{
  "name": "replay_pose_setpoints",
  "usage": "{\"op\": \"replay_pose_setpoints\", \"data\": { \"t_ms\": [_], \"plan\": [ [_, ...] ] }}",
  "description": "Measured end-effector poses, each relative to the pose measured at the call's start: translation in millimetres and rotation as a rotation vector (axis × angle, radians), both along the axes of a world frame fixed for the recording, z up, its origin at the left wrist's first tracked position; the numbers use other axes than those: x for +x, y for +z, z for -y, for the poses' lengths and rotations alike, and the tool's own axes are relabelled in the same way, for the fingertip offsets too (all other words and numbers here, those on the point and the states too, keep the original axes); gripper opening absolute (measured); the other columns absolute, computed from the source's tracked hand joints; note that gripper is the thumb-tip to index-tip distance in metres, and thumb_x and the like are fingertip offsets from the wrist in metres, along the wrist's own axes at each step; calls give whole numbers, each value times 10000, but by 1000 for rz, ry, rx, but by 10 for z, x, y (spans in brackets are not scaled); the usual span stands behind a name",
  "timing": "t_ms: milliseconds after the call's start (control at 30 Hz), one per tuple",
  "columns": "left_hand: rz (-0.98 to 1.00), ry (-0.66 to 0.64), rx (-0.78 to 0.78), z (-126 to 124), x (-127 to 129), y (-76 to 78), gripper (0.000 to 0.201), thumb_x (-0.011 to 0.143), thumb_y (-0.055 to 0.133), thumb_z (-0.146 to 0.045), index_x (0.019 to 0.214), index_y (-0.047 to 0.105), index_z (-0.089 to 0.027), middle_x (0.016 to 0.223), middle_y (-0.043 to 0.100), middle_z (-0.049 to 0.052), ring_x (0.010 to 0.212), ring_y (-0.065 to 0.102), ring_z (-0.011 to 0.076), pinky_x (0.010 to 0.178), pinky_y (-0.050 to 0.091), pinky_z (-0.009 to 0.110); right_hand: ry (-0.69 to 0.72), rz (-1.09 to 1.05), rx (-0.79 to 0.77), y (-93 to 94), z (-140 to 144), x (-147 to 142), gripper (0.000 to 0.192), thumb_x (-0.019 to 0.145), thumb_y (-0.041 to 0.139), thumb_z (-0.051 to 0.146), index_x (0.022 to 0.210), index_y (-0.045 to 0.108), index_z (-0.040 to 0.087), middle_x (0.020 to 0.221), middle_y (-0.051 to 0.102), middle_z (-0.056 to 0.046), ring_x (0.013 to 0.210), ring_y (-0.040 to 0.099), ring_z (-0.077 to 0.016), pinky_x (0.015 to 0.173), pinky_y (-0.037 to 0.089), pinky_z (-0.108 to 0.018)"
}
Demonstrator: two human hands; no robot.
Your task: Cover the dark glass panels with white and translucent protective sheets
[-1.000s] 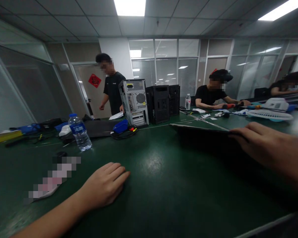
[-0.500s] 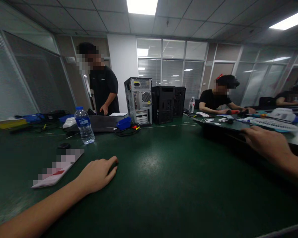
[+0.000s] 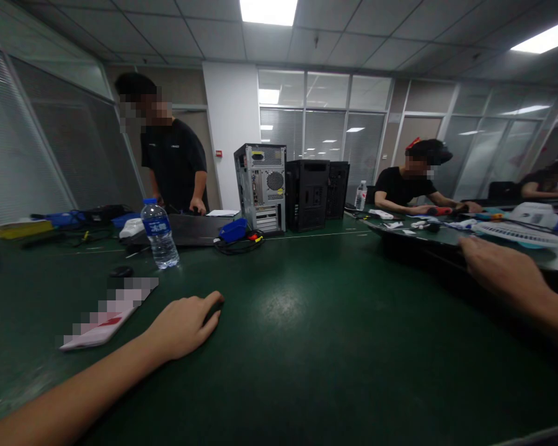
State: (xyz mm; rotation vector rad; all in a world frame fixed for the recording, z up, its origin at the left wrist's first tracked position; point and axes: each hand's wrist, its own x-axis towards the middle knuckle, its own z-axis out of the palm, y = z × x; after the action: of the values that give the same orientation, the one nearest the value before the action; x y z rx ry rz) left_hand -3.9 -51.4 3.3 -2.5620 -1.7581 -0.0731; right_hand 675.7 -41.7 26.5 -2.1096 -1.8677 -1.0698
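Note:
My left hand (image 3: 186, 325) rests on the green tabletop (image 3: 279, 359), thumb and forefinger a little apart and nothing visible between them. Its other fingers are curled or hidden. To its left lie a pale flat packet (image 3: 106, 319) with a red mark and a small black round object (image 3: 121, 272). At the right, my right hand (image 3: 504, 263) is closed at the edge of a dark flat panel (image 3: 413, 248), thumb side towards me. The panel slants above or along the table. Its underside is in shadow, and the fingertips are hidden.
A water bottle (image 3: 159, 235) stands beyond my left hand. Computer towers (image 3: 265, 192) line the far edge, near a blue connector (image 3: 232, 229) with cables. One person (image 3: 174, 161) stands far left; another (image 3: 395, 186) works far right. A white fan-like grille (image 3: 523, 234) lies behind my right hand.
The standing person has shifted left. My right hand has moved slightly right relative to the panel's edge. My left hand stays put; the view has shifted slightly.

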Motion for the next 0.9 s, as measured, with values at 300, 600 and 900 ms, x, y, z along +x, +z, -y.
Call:
{"op": "replay_pose_setpoints", "data": {
  "t_ms": [300, 600, 900],
  "plan": [
    [7, 72, 44, -45, 21, -33, 478, 959, 407, -493, 1332, 577, -247, 1040, 751, 108, 918, 724, 290, 780, 521, 409, 183, 128, -96, 172, 512, -1458, 258, 923, 460, 144, 1123, 620, 173, 960, 725, -167, 739, 699, -302, 500, 465, -351],
    [294, 138, 200, -159, -110, 19, 448, 941, 425, -414, 1270, 647, -206, 1216, 736, 97, 1052, 708, 283, 887, 542, 398, 846, 51, -96, -5, 751, -2920, 383, 963, 374, 90, 1221, 657, 108, 1214, 704, -185, 1063, 694, -274, 864, 591, -413],
    [409, -23, 87, -300, -384, -94, 580, 985, 417, -579, 1420, 607, -246, 1533, 554, 65, 1412, 506, 292, 1181, 388, 468, 965, -436, -847, -137, 491, -3500, 800, 982, 426, 681, 1613, 323, 200, 1666, 237, -164, 1546, 143, -370, 1225, 113, -652]
  ]
}}
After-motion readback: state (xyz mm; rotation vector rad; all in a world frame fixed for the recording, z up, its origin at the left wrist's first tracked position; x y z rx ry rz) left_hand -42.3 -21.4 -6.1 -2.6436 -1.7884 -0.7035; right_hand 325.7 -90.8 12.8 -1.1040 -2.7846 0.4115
